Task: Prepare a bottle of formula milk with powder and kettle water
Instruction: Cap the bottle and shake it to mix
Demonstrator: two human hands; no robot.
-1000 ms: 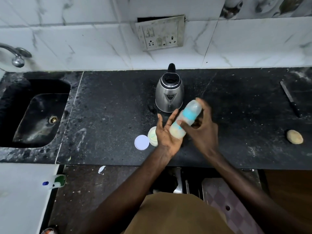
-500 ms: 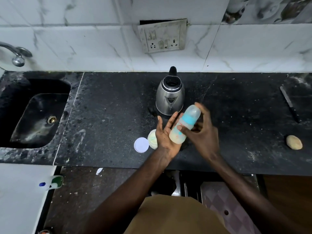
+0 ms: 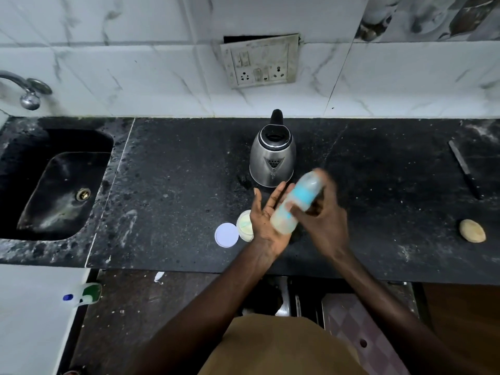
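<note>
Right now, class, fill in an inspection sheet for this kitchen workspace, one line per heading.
Surface: black stone counter, speckled and dusty.
Job's things: feeding bottle tilted and motion-blurred; kettle upright behind; open powder tub beside its white lid.
Clutter: knife; a pale round lump.
Hands: right hand grips the bottle; left hand open against it.
Cables: nothing seen.
Surroundings: sink, tap, wall socket.

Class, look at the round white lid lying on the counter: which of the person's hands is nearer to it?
The left. The left hand is open just right of the lid, with a small container between them. The right hand is farther right, holding the bottle.
</note>
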